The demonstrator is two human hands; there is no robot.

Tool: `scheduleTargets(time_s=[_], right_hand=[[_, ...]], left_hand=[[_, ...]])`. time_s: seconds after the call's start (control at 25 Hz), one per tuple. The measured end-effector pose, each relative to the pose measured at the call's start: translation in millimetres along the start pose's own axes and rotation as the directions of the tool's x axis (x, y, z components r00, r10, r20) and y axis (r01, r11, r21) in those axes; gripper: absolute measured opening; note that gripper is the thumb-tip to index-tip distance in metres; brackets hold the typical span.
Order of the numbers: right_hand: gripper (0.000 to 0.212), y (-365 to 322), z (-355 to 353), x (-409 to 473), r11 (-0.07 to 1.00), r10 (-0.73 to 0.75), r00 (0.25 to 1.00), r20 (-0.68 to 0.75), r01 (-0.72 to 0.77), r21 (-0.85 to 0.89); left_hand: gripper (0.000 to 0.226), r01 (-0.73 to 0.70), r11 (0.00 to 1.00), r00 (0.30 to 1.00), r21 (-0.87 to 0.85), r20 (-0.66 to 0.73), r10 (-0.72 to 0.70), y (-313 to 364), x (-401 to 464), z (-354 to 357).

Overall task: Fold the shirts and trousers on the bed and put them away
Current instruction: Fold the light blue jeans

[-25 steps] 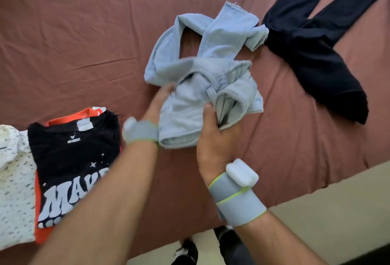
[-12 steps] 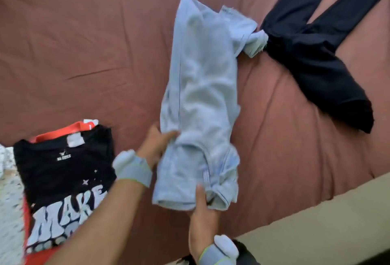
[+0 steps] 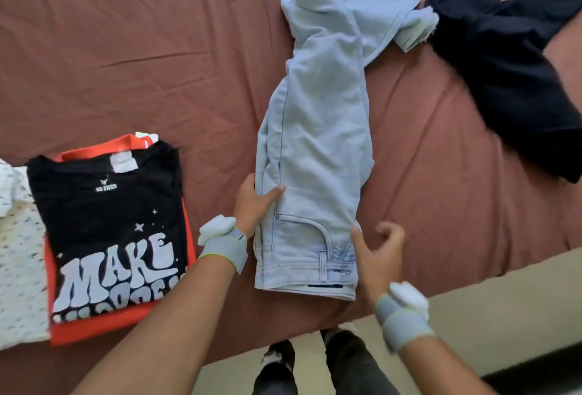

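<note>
The pale-blue denim jeans (image 3: pixel 318 149), bunched a second ago, are now lying lengthwise on the maroon bedsheet (image 3: pixel 126 48). The left hand (image 3: pixel 255 202) is pinching their side seam; the right hand (image 3: pixel 374 253) is releasing, fingers loose, ready for folding.

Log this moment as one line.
light blue jeans flat on bed | left hand grips side seam | right hand open beside waistband | dark trousers unfolded

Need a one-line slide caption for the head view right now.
Left hand grips light blue jeans laid lengthwise on the bed; right hand beside the waistband.
</note>
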State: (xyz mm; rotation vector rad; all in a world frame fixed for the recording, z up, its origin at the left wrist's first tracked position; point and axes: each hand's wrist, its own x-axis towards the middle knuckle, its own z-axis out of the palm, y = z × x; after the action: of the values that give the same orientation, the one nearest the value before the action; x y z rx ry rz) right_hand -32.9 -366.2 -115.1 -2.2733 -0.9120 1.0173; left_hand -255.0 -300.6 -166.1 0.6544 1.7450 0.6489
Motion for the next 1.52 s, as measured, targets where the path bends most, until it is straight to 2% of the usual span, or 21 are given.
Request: scheduleTargets(time_s=[0.08, 0.16, 0.24, 0.36, 0.44, 0.6, 0.68, 0.84, 0.88, 0.96, 1.0, 1.04, 1.08, 1.12, 1.16, 1.2, 1.28, 1.36, 1.4, 1.48, 1.52], right_hand=[[0.069, -6, 15, 32, 0.991, 0.135, 0.953, 0.271, -0.137, -0.012], [0.070, -4, 30, 42, 0.974, 0.224, 0.904, 0.365, -0.217, -0.059], [0.059, -6, 38, 37, 0.980, 0.200, 0.916, 0.348, -0.187, -0.072], [0.037, -8, 38, 20, 0.988, 0.103, 0.958, 0.266, -0.129, 0.080], [0.036, -8, 45, 5, 0.979, 0.083, 0.968, 0.237, -0.123, 0.159], [0.054, 12, 58, -27, 0.969, 0.178, 0.843, 0.507, -0.240, 0.059], [0.055, 14, 51, -23, 0.973, 0.165, 0.821, 0.547, -0.225, 0.043], [0.047, 20, 46, -34, 0.978, 0.120, 0.827, 0.549, -0.193, 0.077], [0.052, 24, 48, -42, 0.980, 0.156, 0.793, 0.588, -0.197, 0.005], [0.061, 27, 46, -61, 0.956, 0.294, 0.693, 0.658, -0.200, -0.216], [0.061, 22, 45, -60, 0.947, 0.311, 0.723, 0.616, -0.182, -0.265], [0.060, 14, 44, -50, 0.955, 0.270, 0.818, 0.507, -0.159, -0.252], [0.060, 1, 41, -34, 0.974, 0.188, 0.909, 0.372, -0.124, -0.190], [0.060, -14, 39, -16, 0.991, 0.114, 0.959, 0.259, -0.092, -0.097], [0.063, -31, 38, 6, 0.997, 0.074, 0.977, 0.199, -0.074, -0.006], [0.067, -47, 38, 28, 0.995, 0.071, 0.978, 0.198, -0.083, 0.053], [0.074, -68, 51, 83, 0.986, 0.114, 0.953, 0.280, -0.143, 0.087], [0.080, -80, 58, 115, 0.965, 0.194, 0.908, 0.371, -0.245, 0.092], [0.075, -86, 60, 117, 0.957, 0.202, 0.883, 0.423, -0.271, 0.108], [0.047, -95, 60, 116, 0.943, 0.134, 0.853, 0.504, -0.266, 0.200], [0.036, -99, 58, 108, 0.925, 0.082, 0.837, 0.541, -0.266, 0.271]], left_hand=[[0.050, 0.019, 1.000, 0.999, -0.019, 0.040, -0.018, -6, 0, -5], [0.061, 0.048, 0.999, 0.991, -0.005, 0.126, -0.047, -19, -12, -12], [0.070, 0.042, 0.999, 0.973, 0.016, 0.225, -0.044, -23, -26, -16], [0.054, -0.089, 0.996, 0.961, -0.021, 0.260, 0.092, -4, -23, -22], [0.050, -0.173, 0.985, 0.954, -0.007, 0.247, 0.169, 4, -15, -34], [0.088, -0.146, 0.928, 0.921, 0.342, 0.390, 0.001, -44, -40, -75], [0.080, -0.134, 0.905, 0.901, 0.405, 0.429, -0.058, -57, -48, -84], [0.043, -0.084, 0.913, 0.887, 0.400, 0.447, -0.114, -58, -49, -96], [0.041, -0.053, 0.893, 0.873, 0.448, 0.455, -0.177, -62, -52, -100], [0.051, -0.023, 0.772, 0.847, 0.635, 0.423, -0.322, -73, -62, -109], [0.057, -0.037, 0.707, 0.863, 0.707, 0.379, -0.334, -71, -65, -111], [0.061, -0.049, 0.670, 0.913, 0.740, 0.306, -0.271, -63, -64, -110], [0.063, -0.071, 0.678, 0.965, 0.731, 0.223, -0.139, -52, -56, -106], [0.062, -0.113, 0.726, 0.988, 0.678, 0.155, 0.009, -34, -48, -99], [0.061, -0.145, 0.794, 0.989, 0.590, 0.108, 0.100, -15, -35, -91], [0.061, -0.156, 0.860, 0.988, 0.486, 0.090, 0.128, 4, -19, -82], [0.067, -0.066, 0.949, 0.997, 0.309, 0.068, 0.047, 31, 25, -57], [0.065, 0.009, 0.975, 0.999, 0.221, 0.037, -0.018, 46, 55, -37], [0.053, 0.032, 0.984, 0.998, 0.175, 0.049, -0.041, 53, 58, -35], [0.027, 0.040, 0.999, 0.984, 0.029, 0.171, -0.044, 65, 61, -29], [0.022, 0.036, 0.997, 0.973, -0.071, 0.229, -0.018, 70, 51, -32]])
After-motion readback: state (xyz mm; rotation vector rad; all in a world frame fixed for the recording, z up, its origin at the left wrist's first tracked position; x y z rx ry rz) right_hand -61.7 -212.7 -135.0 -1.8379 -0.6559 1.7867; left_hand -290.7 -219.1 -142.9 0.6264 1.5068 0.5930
